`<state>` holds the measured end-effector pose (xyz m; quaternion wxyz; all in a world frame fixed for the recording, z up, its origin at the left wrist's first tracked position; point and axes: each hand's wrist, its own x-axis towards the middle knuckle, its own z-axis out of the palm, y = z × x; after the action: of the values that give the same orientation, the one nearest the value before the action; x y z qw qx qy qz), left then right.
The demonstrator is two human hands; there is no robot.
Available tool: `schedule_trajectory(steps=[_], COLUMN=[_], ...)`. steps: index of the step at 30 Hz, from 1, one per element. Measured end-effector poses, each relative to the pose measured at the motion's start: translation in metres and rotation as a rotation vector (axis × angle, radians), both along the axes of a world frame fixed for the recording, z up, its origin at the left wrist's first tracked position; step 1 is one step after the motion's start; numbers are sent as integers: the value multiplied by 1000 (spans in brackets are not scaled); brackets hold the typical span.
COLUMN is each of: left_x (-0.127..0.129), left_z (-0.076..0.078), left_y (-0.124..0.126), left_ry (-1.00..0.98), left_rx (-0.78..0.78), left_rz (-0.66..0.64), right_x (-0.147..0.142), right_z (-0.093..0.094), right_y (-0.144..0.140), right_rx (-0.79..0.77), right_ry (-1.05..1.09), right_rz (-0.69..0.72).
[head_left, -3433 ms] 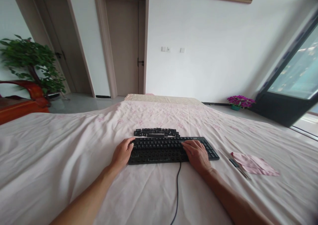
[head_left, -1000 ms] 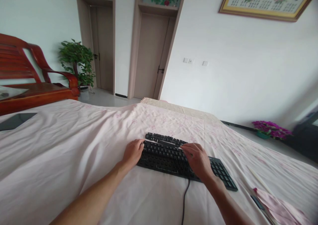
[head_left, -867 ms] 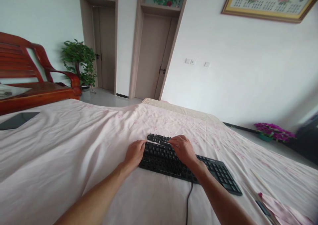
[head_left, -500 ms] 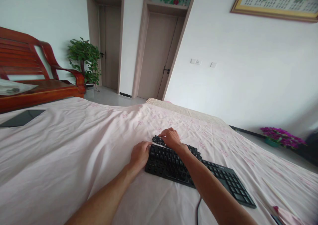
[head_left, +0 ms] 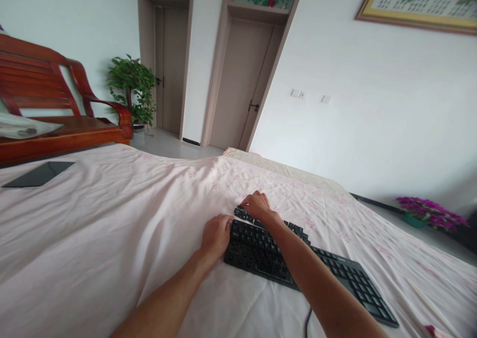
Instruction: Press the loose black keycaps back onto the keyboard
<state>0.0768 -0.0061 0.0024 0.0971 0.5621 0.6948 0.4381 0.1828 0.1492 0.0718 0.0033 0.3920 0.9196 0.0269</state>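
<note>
Beyond the left hand gripping the keyboard end, the right hand pinched loose keys along its far edge.

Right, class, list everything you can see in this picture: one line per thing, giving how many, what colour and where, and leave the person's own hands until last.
keyboard: one, black, on the sheet, lower middle to right, cable off its near edge.
loose keycaps: a row, black, on the sheet just beyond the keyboard.
bed sheet: one, pale pink with a faint flower print, covering the surface.
dark flat slab: one, black, far left on the sheet.
wooden bench: one, red-brown, left.
potted plant: one, green, by the doors.
doors: two, beige, back wall.
framed picture: one, gold frame, upper right.
flowers: one cluster, purple, floor right.
left hand: at the keyboard's left end.
right hand: on the loose keycaps' left end.
</note>
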Motion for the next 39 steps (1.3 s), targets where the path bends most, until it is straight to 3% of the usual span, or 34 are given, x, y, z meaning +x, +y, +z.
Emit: schedule_trajectory(steps=[32, 39], left_x=[1, -3], left_z=[5, -3], left_y=[-1, 1], left_ry=[-37, -289], left_rx=[-31, 43], left_rz=[9, 22], right_x=[-13, -13], right_z=[0, 11], right_y=[3, -11], right_rx=[-15, 57], right_ry=[-84, -46], right_rz=[-22, 33])
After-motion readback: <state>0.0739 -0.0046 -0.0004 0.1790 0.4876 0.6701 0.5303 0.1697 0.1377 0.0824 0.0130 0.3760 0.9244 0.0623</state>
